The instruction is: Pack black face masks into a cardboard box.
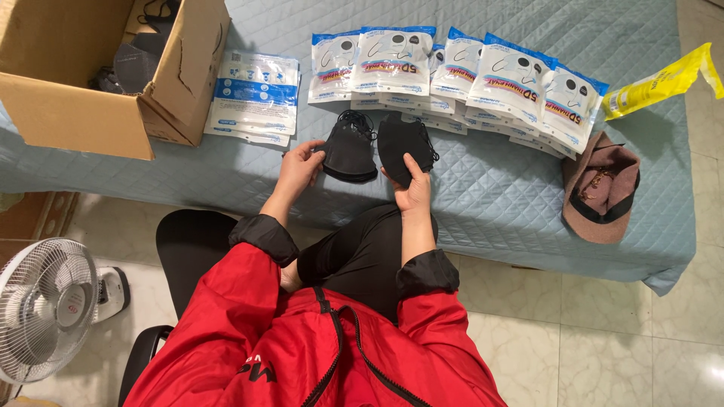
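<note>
Black folded masks (348,154), ear loops dangling, left hand (299,167) gripping one stack; right hand (414,190) gripping another (403,143)

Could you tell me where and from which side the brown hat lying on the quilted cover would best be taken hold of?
Probably by the brim of the brown hat at its lower edge, coming from the near side of the quilted cover. The hat lies opening-up close to the cover's front edge, so its brim is exposed there, and a hand approaching from the front avoids the mask packets behind it.
</note>
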